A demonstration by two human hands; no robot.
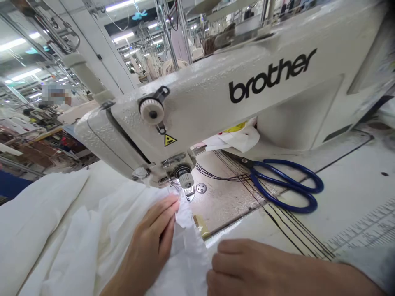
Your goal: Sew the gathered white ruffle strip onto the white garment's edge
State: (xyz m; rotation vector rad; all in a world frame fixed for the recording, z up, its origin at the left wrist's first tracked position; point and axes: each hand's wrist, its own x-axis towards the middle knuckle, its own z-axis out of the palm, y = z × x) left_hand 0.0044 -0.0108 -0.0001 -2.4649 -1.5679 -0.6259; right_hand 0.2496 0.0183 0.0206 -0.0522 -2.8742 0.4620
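White fabric (114, 226) lies in loose folds under the head of a brother sewing machine (197, 107) and runs toward me. Close in front of the needle area, my left hand (154, 234) has its fingers together, gripping the fabric beside its narrow gathered edge. My right hand (243, 267) is curled closed at the fabric's right side, nearer to me; its fingertips are hidden, and the cloth reaches up to them. A lamp lights the stitching spot, where the presser foot is partly hidden by the machine head.
Blue-handled scissors (284, 181) lie on the machine bed, right of the needle. White scraps (243, 137) sit behind, under the arm. Dark lines and a printed ruler (367, 230) mark the tabletop. Another person (57, 96) is far back at the left, among workstations.
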